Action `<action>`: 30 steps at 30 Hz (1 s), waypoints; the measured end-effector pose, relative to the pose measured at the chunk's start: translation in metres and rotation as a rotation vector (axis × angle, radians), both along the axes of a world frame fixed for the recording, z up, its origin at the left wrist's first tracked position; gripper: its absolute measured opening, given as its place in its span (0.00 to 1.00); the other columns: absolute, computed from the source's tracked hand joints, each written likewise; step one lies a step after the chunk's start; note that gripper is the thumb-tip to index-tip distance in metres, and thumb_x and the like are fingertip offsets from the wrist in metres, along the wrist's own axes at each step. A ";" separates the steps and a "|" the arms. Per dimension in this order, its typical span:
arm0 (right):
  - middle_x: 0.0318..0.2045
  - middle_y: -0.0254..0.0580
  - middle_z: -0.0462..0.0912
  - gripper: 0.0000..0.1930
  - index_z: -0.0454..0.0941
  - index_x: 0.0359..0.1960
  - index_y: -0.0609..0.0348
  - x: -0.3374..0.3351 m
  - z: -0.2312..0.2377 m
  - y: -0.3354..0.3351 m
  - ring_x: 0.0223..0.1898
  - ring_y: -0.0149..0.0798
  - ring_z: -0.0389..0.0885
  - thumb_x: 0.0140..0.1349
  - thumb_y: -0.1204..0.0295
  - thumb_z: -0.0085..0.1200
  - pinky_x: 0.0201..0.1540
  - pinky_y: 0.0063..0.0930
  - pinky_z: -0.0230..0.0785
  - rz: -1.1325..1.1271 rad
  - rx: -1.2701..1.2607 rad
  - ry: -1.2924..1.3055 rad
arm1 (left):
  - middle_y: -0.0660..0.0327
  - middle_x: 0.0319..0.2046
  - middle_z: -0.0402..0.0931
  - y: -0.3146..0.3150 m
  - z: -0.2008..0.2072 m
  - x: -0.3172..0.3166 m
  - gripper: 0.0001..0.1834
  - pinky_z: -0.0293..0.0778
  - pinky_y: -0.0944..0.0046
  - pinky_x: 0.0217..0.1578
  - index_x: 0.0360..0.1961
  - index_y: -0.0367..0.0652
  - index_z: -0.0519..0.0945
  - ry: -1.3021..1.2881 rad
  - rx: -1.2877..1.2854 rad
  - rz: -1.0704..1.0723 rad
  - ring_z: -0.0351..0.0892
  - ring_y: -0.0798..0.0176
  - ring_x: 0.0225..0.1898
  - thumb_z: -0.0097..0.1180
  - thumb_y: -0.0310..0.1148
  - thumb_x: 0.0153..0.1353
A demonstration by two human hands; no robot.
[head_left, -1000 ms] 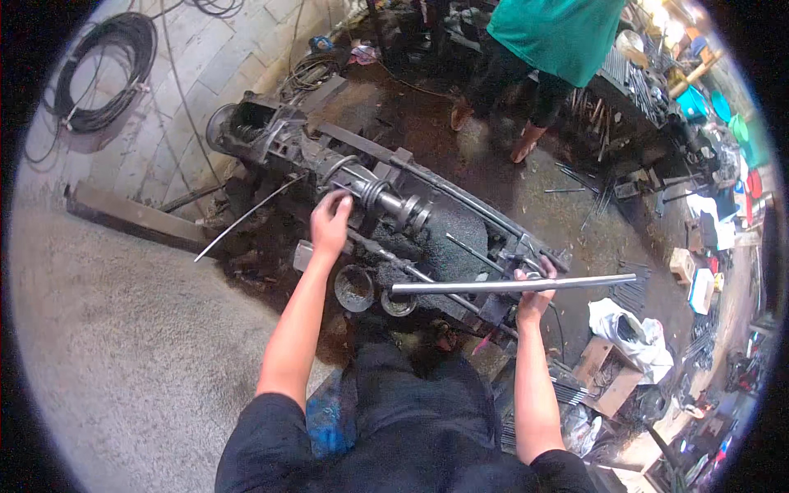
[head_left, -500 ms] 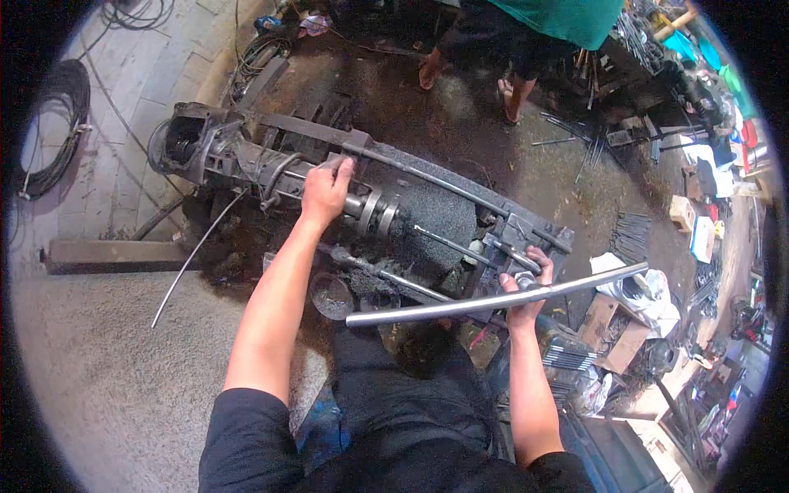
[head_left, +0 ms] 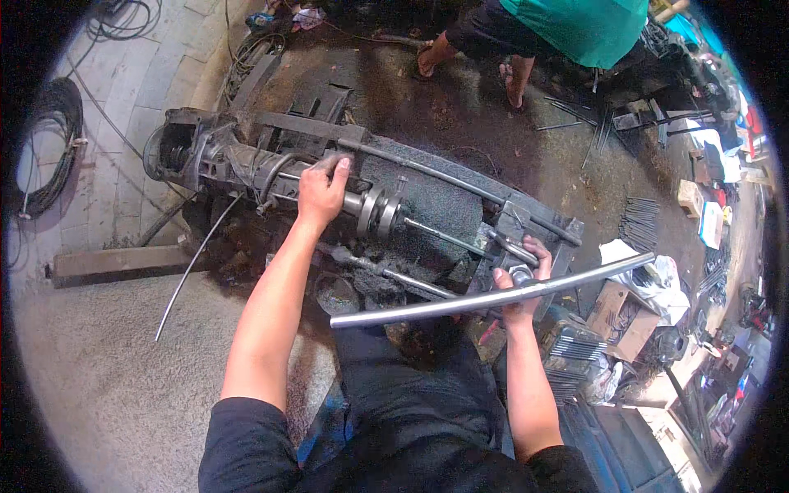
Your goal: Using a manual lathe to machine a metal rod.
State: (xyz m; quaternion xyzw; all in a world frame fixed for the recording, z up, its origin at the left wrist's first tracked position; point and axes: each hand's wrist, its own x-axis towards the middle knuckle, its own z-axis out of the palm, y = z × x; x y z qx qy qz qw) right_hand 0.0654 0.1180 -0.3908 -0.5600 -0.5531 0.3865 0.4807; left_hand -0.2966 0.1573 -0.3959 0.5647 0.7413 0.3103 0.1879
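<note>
A long machine with dark rails (head_left: 427, 171) lies across the floor in front of me. My left hand (head_left: 322, 193) is closed on its carriage, thumb up, beside a shaft with shiny round collars (head_left: 380, 212); what the fingers grip is hidden. A long, smooth metal bar (head_left: 411, 310) slants across the machine's near right end. My right hand (head_left: 526, 283) is wrapped about the bar's round hub, thumb and fingers on either side of it. A curved metal piece (head_left: 511, 246) lies by those fingers. Between the rails, a thin rod (head_left: 444, 237) points at the collars.
A person in a teal shirt (head_left: 579, 29) stands beyond the machine. Metal rods (head_left: 639, 222) lie on the floor at right, near a cardboard box (head_left: 620, 320) and white bags. Coiled black cable (head_left: 53, 148) and a long beam (head_left: 123, 264) are at left.
The view has shifted slightly. The metal bar has tilted a little, its right end rising, with my right hand still around its hub. My left hand stays put. The other person has leaned right.
</note>
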 end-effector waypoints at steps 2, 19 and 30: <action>0.49 0.49 0.72 0.30 0.70 0.45 0.60 -0.003 0.000 0.000 0.55 0.47 0.71 0.38 0.65 0.69 0.62 0.42 0.60 -0.007 -0.005 -0.002 | 0.45 0.33 0.81 0.000 -0.002 -0.001 0.19 0.74 0.55 0.39 0.39 0.36 0.82 -0.001 0.018 -0.002 0.82 0.44 0.38 0.48 0.42 0.66; 0.47 0.51 0.73 0.31 0.70 0.44 0.62 -0.013 0.008 0.005 0.53 0.47 0.72 0.37 0.64 0.68 0.59 0.41 0.63 0.023 0.009 -0.075 | 0.47 0.38 0.82 0.000 0.001 0.001 0.18 0.74 0.58 0.44 0.41 0.37 0.82 -0.037 -0.021 -0.026 0.82 0.47 0.42 0.52 0.42 0.63; 0.47 0.49 0.73 0.30 0.68 0.45 0.61 -0.013 0.004 0.005 0.52 0.47 0.72 0.37 0.69 0.67 0.59 0.40 0.63 0.019 0.012 -0.060 | 0.47 0.37 0.82 0.001 0.002 0.002 0.18 0.74 0.58 0.43 0.41 0.38 0.82 -0.011 -0.004 -0.030 0.82 0.47 0.42 0.51 0.42 0.63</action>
